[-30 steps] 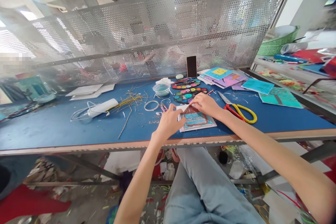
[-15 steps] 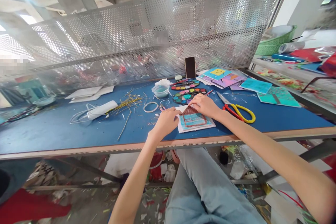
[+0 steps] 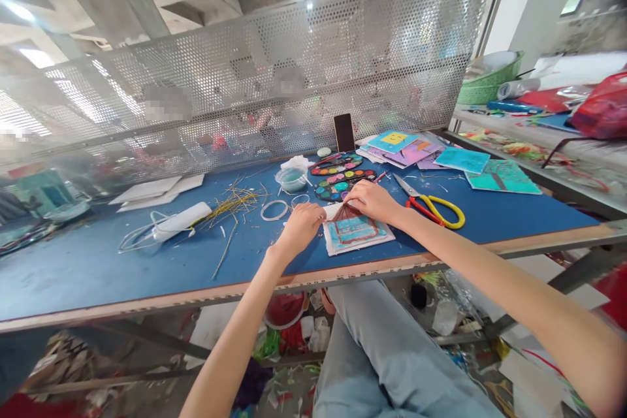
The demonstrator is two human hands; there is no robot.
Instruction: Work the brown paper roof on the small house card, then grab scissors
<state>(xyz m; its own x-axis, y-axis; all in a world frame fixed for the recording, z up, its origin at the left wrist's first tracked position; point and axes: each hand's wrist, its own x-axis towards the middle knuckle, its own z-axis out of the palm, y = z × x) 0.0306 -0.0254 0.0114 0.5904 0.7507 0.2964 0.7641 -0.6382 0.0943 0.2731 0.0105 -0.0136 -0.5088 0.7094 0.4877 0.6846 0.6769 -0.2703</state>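
On the blue tabletop [image 3: 98,268], I log the painted house card [image 3: 355,238] lying long side across, just under my right grip [image 3: 372,202], curled onto its brown thread roof [image 3: 347,222]; left grip [image 3: 300,230] sits off its left corner, closure unclear on both.

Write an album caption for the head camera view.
Left hand and right hand touch a painted card on a blue workbench.

The left hand [image 3: 300,230] and right hand [image 3: 375,202] both touch a painted card [image 3: 355,233].
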